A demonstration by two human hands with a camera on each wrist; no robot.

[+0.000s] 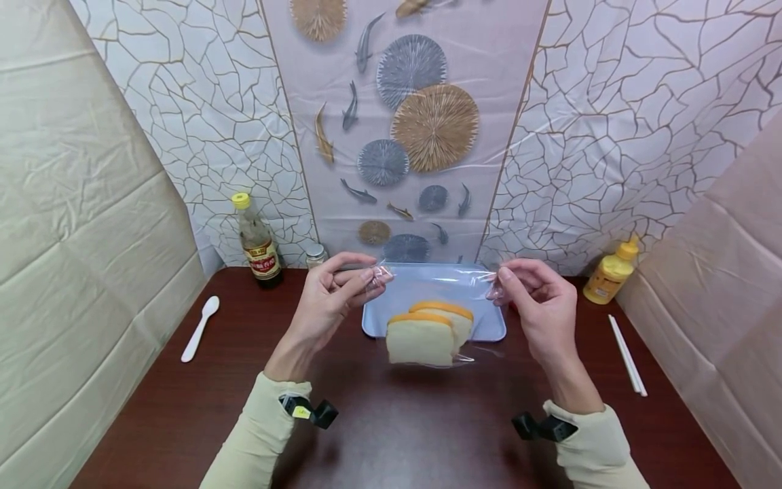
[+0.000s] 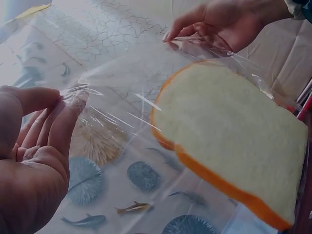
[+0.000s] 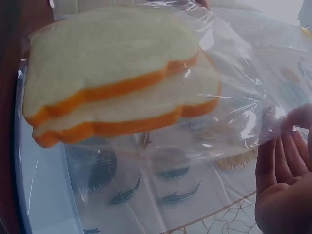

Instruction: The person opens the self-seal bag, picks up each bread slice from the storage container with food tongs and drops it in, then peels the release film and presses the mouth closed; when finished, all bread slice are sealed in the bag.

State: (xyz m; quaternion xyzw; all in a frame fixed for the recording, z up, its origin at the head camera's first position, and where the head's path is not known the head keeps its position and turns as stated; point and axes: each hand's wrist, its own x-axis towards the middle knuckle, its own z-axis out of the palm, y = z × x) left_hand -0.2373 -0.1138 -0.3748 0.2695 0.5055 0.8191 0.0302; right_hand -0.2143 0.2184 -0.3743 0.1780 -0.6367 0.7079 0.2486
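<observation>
Between the two hands hangs a clear plastic bag (image 1: 436, 275) with two bread slices (image 1: 421, 339) in its lower part. My left hand (image 1: 332, 299) pinches one upper corner of the bag between thumb and fingers. The opposite corner is pinched by my right hand (image 1: 537, 305). The bag's top edge is stretched nearly straight between them. In the right wrist view the slices (image 3: 117, 63) overlap, their orange crusts side by side. One slice (image 2: 229, 136) fills much of the left wrist view. Behind the bag lies a pale blue tray (image 1: 373, 319), partly covered by it.
At the back left stand a sauce bottle (image 1: 259, 248) with a yellow cap and a small jar (image 1: 315, 255). A white spoon (image 1: 200, 329) lies on the left. On the right are a yellow squeeze bottle (image 1: 611, 272) and white chopsticks (image 1: 627, 356) on the dark table (image 1: 421, 435).
</observation>
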